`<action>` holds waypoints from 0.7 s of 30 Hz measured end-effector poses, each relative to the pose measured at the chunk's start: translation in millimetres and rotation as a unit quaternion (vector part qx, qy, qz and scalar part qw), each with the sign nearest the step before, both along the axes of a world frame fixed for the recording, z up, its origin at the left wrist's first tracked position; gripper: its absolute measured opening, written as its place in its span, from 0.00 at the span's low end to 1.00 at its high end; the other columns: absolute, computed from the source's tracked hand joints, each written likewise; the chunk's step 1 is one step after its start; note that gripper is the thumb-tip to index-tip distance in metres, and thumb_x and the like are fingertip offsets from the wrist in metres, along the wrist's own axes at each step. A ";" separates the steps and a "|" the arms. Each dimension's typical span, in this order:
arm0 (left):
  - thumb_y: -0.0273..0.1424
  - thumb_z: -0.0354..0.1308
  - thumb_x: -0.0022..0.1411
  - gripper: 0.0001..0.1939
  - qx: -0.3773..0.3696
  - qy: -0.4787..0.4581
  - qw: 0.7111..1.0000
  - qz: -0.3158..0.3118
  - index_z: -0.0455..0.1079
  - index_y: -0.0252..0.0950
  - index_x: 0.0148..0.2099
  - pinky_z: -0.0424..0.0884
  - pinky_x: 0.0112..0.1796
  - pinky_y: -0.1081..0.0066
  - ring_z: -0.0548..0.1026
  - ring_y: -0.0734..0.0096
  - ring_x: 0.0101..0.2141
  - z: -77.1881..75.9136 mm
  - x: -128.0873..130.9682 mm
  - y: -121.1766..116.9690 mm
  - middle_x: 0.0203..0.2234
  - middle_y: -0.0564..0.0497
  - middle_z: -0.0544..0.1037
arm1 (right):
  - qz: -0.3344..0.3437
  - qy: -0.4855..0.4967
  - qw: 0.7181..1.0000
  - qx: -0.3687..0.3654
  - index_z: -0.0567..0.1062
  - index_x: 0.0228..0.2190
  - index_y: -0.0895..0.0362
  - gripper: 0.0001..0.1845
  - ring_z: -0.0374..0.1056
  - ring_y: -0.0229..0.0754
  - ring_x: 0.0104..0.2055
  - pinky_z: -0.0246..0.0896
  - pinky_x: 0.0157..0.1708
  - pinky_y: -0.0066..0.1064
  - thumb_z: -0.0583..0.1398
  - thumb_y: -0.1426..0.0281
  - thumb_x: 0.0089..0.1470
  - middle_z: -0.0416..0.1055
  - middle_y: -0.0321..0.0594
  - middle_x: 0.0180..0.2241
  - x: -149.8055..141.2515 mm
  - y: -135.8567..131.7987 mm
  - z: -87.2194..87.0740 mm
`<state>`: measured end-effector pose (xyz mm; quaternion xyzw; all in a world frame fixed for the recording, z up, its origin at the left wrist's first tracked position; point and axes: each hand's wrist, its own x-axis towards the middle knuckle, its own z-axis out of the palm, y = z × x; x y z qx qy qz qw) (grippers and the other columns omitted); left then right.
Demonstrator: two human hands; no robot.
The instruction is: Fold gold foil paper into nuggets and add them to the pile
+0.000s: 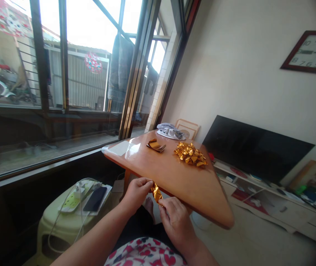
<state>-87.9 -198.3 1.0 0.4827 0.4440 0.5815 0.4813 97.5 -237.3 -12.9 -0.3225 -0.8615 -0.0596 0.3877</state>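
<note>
A crinkled piece of gold foil (156, 193) is stretched between my two hands, just off the near edge of the wooden table (163, 170). My left hand (138, 191) pinches its upper end between thumb and fingers. The lower end is gripped by my right hand (176, 218), whose fingers partly cover it. On the table, a heap of folded gold foil pieces (190, 154) lies to the right. A small stack of flat gold and brown sheets (156, 145) rests left of that heap.
Grey and white cloth (171, 131) sits at the table's far end. A pale green stool (49, 214) on the left bears a power strip (71, 201), cables and a phone (95, 198). To the right, a television (257, 147) stands on a low cabinet (274, 207).
</note>
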 end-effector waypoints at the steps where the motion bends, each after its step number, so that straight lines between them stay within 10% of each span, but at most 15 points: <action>1: 0.39 0.62 0.54 0.14 0.002 0.004 1.000 0.001 0.78 0.30 0.32 0.61 0.26 0.74 0.67 0.73 0.24 -1.0 0.1 0.5 0.23 0.49 0.76 | -0.001 -0.003 1.000 0.001 0.72 0.43 0.55 0.10 0.71 0.45 0.38 0.67 0.40 0.37 0.54 0.77 0.63 0.73 0.42 0.35 -0.5 -0.4 -0.2; 21: 0.35 0.60 0.54 0.11 -0.023 -0.011 0.999 0.026 0.69 0.34 0.25 0.61 0.21 0.76 0.68 0.75 0.19 -10.8 8.0 1.8 0.17 0.53 0.72 | -0.024 0.011 1.000 -0.005 0.72 0.41 0.54 0.10 0.71 0.45 0.38 0.66 0.40 0.37 0.55 0.79 0.63 0.73 0.40 0.34 -3.6 0.3 -10.8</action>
